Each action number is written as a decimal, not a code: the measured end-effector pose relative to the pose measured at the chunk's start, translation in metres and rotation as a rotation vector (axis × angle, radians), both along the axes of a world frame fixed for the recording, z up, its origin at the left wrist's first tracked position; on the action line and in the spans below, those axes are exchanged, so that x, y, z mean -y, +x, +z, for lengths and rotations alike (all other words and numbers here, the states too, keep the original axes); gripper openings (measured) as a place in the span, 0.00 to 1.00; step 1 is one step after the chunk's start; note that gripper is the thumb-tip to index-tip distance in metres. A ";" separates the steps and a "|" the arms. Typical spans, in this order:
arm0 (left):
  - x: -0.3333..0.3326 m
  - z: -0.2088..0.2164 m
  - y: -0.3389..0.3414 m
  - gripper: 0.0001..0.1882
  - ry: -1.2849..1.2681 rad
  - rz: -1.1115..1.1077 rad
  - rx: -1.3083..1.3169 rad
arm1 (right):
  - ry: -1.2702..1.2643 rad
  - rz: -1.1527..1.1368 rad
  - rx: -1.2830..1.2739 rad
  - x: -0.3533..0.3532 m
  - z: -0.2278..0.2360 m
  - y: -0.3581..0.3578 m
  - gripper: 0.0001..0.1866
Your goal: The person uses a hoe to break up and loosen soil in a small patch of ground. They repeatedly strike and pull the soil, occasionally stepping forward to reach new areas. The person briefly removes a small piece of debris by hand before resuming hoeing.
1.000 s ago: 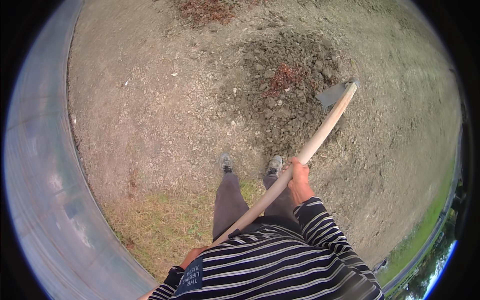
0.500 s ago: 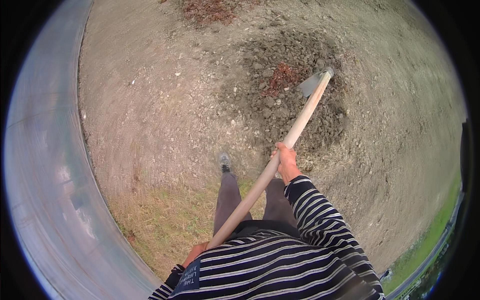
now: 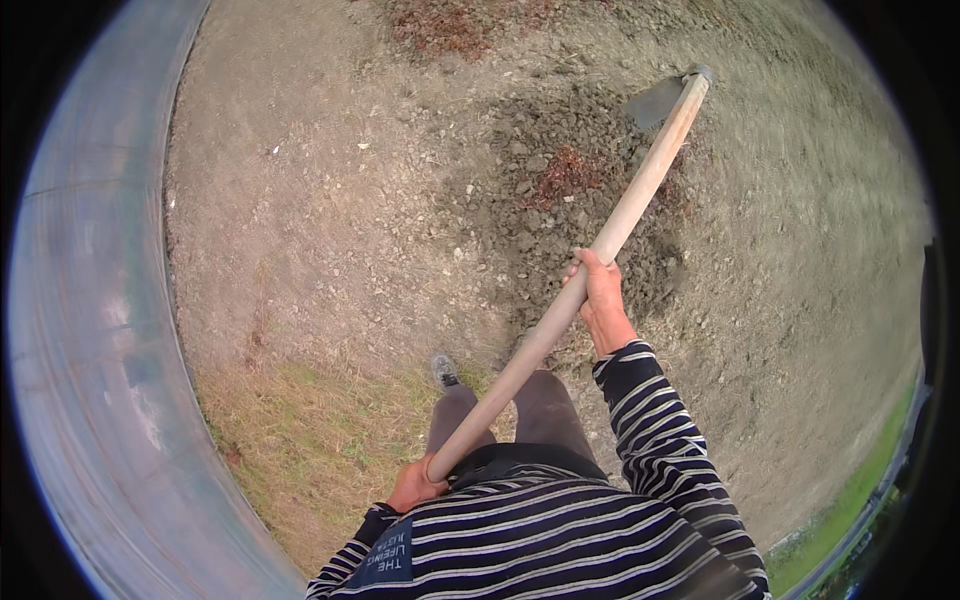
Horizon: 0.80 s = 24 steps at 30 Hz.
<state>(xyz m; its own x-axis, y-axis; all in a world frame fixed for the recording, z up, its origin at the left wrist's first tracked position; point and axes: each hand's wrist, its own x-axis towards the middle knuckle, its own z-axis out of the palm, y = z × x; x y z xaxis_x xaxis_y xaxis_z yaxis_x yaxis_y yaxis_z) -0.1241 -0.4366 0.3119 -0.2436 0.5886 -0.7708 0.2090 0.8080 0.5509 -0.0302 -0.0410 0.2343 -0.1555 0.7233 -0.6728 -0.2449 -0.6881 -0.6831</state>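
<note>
A long-handled hoe [image 3: 540,340] slants across the view, from my waist up to the far right. My left hand [image 3: 415,486] is closed round the handle's near end, beside my hip. Farther up the shaft, my right hand [image 3: 600,287] grips it with the fingers wrapped round. The grey hoe blade [image 3: 655,103] appears held over the far right edge of a dark patch of loosened soil [image 3: 525,230]. Reddish-brown plant matter [image 3: 565,178] lies in the middle of that patch, left of the shaft.
A second reddish heap [image 3: 440,25] lies at the far edge. Pale, stony ground [image 3: 310,220] spreads to the left, bordered by plastic sheeting [image 3: 90,320]. Dry grass [image 3: 310,430] grows near my feet; my shoe [image 3: 444,370] shows there. Green grass [image 3: 850,520] runs along the lower right.
The hoe has moved up and to the right, its blade away from the reddish matter. Both hands moved with it, still gripping the handle.
</note>
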 end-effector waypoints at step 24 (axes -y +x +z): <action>0.037 -0.008 0.006 0.12 0.061 -0.051 -0.158 | 0.014 -0.077 -0.010 -0.013 -0.007 0.033 0.10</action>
<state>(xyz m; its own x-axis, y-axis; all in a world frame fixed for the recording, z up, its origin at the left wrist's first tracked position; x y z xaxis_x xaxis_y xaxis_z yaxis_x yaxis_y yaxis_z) -0.1178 -0.4731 0.3036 -0.3276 0.6477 -0.6879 0.3363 0.7603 0.5558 0.0025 -0.0278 0.2278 -0.1051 0.7426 -0.6614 -0.3036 -0.6573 -0.6898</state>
